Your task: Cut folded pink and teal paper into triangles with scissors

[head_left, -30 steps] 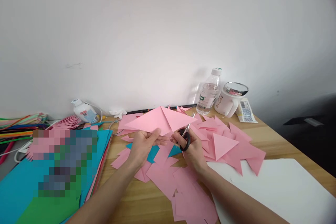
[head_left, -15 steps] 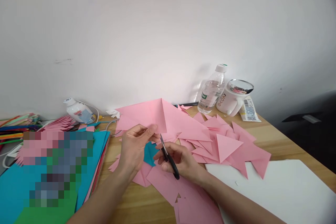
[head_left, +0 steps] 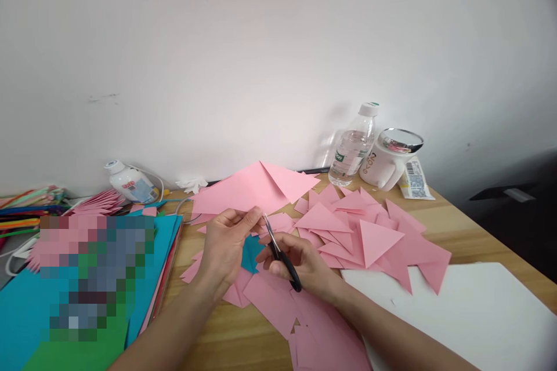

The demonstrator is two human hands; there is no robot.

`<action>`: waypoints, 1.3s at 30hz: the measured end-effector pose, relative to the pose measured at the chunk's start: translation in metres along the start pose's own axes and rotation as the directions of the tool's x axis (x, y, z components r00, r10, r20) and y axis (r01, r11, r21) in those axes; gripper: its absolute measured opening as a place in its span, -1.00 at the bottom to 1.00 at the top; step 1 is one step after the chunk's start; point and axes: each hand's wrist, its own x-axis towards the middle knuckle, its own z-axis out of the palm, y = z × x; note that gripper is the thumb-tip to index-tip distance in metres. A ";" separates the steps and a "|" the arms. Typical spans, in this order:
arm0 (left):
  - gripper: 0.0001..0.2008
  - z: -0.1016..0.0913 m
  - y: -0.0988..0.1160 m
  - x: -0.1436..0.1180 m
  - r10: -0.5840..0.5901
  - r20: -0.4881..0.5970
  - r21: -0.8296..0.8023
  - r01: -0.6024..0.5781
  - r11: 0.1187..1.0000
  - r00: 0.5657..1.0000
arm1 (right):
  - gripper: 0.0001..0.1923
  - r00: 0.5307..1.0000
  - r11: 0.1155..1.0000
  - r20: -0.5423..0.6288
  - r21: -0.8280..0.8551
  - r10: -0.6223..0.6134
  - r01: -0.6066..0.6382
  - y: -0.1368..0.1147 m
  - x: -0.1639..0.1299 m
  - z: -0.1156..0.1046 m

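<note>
A large creased sheet of pink paper (head_left: 237, 188) rises behind my left hand (head_left: 226, 243). My left thumb and fingers are pinched together at its near edge. My right hand (head_left: 300, 261) grips a pair of scissors (head_left: 285, 264) with black handles. Their narrow blades point up and away, with the tips right at my left fingertips. Whether the blades are on the paper is hard to make out. Beneath both hands lie more pink sheets (head_left: 322, 324) and a blue piece of paper (head_left: 251, 252). Several cut pink triangles (head_left: 379, 243) are heaped to the right.
A water bottle (head_left: 352, 148), a white mug (head_left: 385, 159) and a small packet (head_left: 415, 179) stand by the wall. White board or paper (head_left: 456, 307) lies right. On the left are coloured sheets (head_left: 161, 255), a white bottle (head_left: 133, 182) and a fanned pink paper (head_left: 100, 203).
The large pink sheet has swung and tilted, its right side pulling back leftward and uncovering more of the pile. Both hands have hardly moved, and the scissor tips sit slightly higher.
</note>
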 end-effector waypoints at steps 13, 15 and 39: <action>-0.88 0.001 -0.003 -0.001 0.021 0.052 0.155 -0.029 0.988 0.998 | -0.61 0.999 1.000 -0.031 -0.008 0.017 -0.017 -0.005 -0.001 -0.002; -0.88 0.002 -0.003 -0.001 0.019 0.044 0.144 -0.025 0.989 0.999 | -0.60 0.999 1.000 -0.030 -0.017 0.015 -0.016 -0.005 -0.002 -0.002; -0.89 0.002 -0.008 -0.003 0.094 0.066 0.127 -0.102 0.987 0.993 | -0.58 0.999 0.998 -0.039 -0.057 0.013 -0.016 -0.010 -0.001 0.000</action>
